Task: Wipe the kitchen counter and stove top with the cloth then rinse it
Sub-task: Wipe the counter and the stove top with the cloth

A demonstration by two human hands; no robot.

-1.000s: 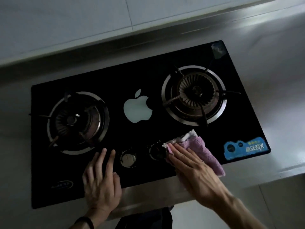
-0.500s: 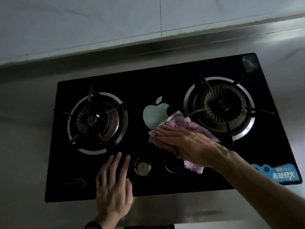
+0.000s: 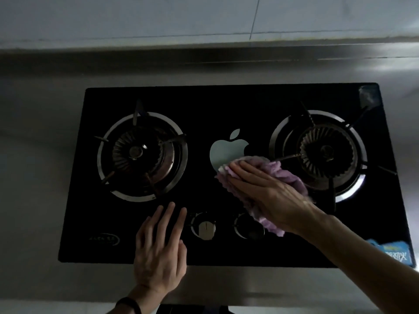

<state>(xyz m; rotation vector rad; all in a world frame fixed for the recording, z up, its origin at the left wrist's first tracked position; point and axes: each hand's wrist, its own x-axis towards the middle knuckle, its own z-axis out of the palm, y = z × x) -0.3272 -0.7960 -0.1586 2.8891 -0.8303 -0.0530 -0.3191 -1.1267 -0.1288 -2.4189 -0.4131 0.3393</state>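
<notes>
A black glass stove top [image 3: 226, 105] fills the middle of the frame, set into a dim steel counter [image 3: 40, 177] with a pale tiled wall [image 3: 158, 17] along the top. The purple cloth [image 3: 285, 175] lies on the glass just right of centre, between a white apple-shaped logo [image 3: 224, 152] and the right burner [image 3: 317, 155]. Its upper left corner covers the logo's lower right edge, and its lower end reaches the rim of the right knob [image 3: 248, 227]. The right hand [image 3: 265, 191] comes in from the lower right and presses flat on the cloth, fingers straight and close together, pointing toward the left of the frame; it hides most of the cloth's middle. A prong of the right burner's pan support points at the cloth's upper edge, close to it. The left hand [image 3: 161, 250] rests palm down on the glass at lower centre, fingers straight and slightly spread, holding nothing. Its fingertips lie just below the left burner [image 3: 141, 155] and just beside the left knob [image 3: 205, 227]. A dark wristband [image 3: 128, 304] shows at the bottom edge. A blue sticker [image 3: 394, 252] sits on the lower right corner of the glass, partly behind the right forearm, and a small oval mark [image 3: 104, 239] sits at lower left.
</notes>
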